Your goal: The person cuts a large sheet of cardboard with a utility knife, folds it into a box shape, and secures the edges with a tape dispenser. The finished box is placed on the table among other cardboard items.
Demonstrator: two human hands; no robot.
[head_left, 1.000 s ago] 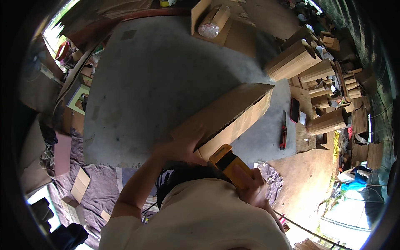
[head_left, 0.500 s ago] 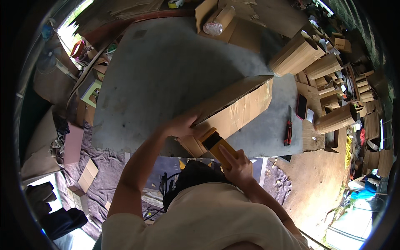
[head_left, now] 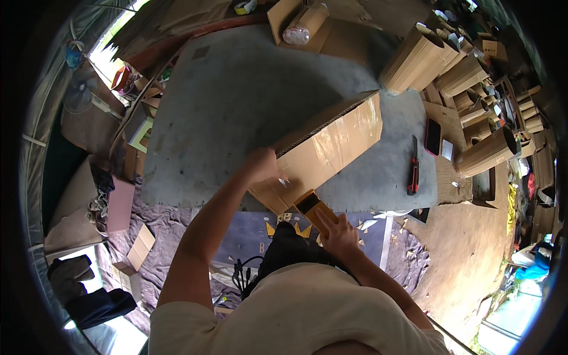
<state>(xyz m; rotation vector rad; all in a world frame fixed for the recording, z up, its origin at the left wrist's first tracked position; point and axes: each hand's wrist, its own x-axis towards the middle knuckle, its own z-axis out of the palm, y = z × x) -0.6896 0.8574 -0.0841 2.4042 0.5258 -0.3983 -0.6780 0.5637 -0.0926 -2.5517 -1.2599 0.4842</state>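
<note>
A long flat cardboard box [head_left: 331,145] with clear tape on its face stands on edge on a grey tabletop [head_left: 236,100]. My left hand [head_left: 263,165] presses on the box's near end and steadies it. My right hand [head_left: 337,228] grips a yellow tape dispenser [head_left: 310,204], whose head touches the lower corner of the box. A short strip of clear tape shows on the box just beside my left hand.
A red utility knife [head_left: 412,171] and a dark phone [head_left: 433,136] lie to the right of the box. Stacks of folded cardboard [head_left: 417,56] line the right side. A plastic-wrapped roll [head_left: 305,23] lies at the far edge. Small boxes [head_left: 139,248] sit on the floor at left.
The box has swung farther from me and now stands more upright. My right hand has carried the tape dispenser down to the box's near corner, and my left hand stays on that end.
</note>
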